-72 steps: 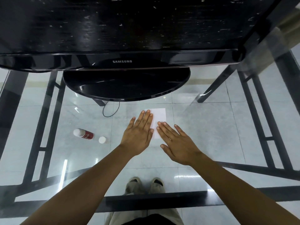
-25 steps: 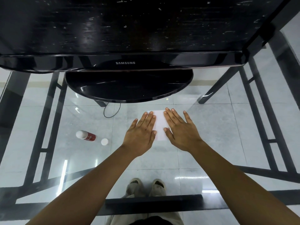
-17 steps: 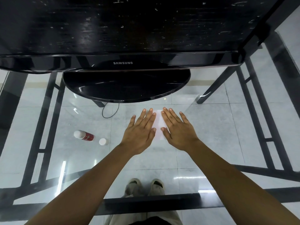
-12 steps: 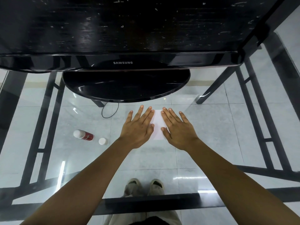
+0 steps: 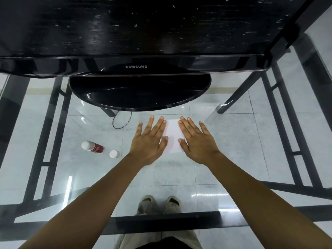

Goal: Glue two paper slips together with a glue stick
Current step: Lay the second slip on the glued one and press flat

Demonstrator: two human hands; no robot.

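Note:
White paper slips (image 5: 173,136) lie flat on the glass table (image 5: 233,141), stacked so only one sheet shows. My left hand (image 5: 149,141) lies palm down with fingers spread over the paper's left edge. My right hand (image 5: 196,141) lies flat over its right edge. Neither hand grips anything. A red glue stick (image 5: 92,146) lies on its side to the left, uncapped, with its white cap (image 5: 114,154) beside it.
A black Samsung monitor (image 5: 136,66) stands at the back, its round base (image 5: 140,94) just beyond my fingertips. A black cable (image 5: 119,123) loops below the base. Black table-frame bars, floor tiles and my feet show through the glass.
My right hand slid up from the paper's lower edge onto its right side. My left hand shifted slightly left, so more paper shows between the hands.

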